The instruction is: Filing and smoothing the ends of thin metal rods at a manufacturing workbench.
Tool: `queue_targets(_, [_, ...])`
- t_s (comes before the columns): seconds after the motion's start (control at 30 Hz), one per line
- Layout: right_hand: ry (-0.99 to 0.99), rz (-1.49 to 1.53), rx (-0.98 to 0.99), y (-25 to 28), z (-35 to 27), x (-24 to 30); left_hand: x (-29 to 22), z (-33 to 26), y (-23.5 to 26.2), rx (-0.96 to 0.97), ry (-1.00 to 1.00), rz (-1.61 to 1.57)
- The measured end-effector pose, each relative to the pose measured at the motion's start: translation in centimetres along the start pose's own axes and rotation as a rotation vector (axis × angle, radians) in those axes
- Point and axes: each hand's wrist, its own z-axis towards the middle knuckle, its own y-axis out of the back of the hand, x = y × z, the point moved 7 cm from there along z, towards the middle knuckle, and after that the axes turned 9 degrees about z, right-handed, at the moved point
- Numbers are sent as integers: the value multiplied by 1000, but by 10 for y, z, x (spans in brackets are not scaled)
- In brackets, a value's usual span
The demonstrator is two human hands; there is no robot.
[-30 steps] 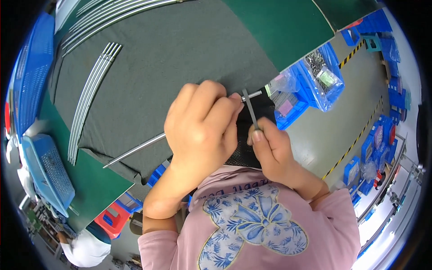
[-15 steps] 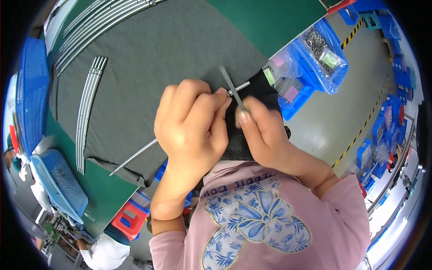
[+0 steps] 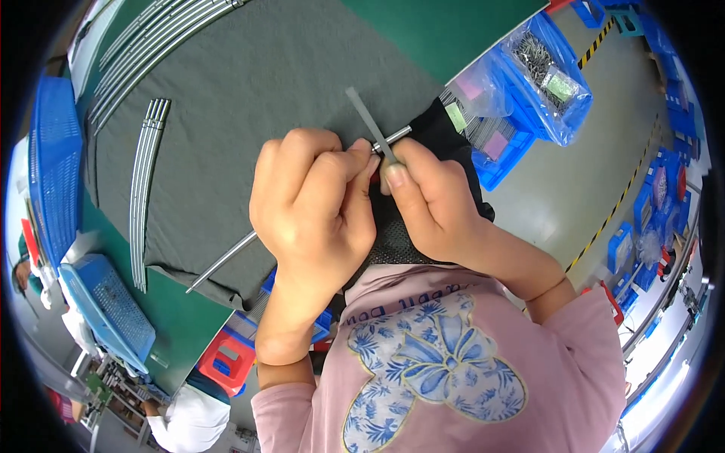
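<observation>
My left hand (image 3: 313,200) is closed around a thin, shiny metal rod (image 3: 223,260), which slants from lower left to upper right. The rod's far end sticks out past the fingertips. Between the thumb and fingers of my right hand (image 3: 434,204) is pinched a flat, narrow grey strip (image 3: 366,117). It lies crosswise over the rod close to my left fingertips. The grip on the rod inside my left fist is hidden.
Grey cloth (image 3: 302,68) covers the green table (image 3: 453,34). Several metal rods (image 3: 143,196) lie bundled at left, more rods (image 3: 162,49) farther back. Blue bins (image 3: 563,124) with small metal parts stand at right; blue baskets (image 3: 106,302) line the left edge. Another person (image 3: 196,419) is at lower left.
The grey strip has slid away from me and to the left across the rod. My right hand has come closer to the rod; my left hand shifts slightly left, still gripping.
</observation>
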Motion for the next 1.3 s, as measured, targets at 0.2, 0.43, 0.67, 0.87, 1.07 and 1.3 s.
queue_targets(0.2, [33, -23, 16, 5, -22, -10, -1, 1, -1, -15, -16, 12])
queue_targets(0.43, [-142, 25, 59, 5, -31, -8, -1, 0, 0, 3, -5, -8])
queue_targets(0.67, [-56, 50, -3, 3, -11, -9, 0, 1, -1, -1, -8, -22])
queue_targets(0.87, [146, 8, -58, 30, -42, -33, 1, 1, 2, 27, 6, 10])
queue_targets(1.07, [-83, 365, -499, 48, -8, -55, 1, 0, 1, 50, 8, 44])
queue_targets(1.3, [-179, 617, -446, 39, -9, -56, 4, -1, 1, 62, 36, 25])
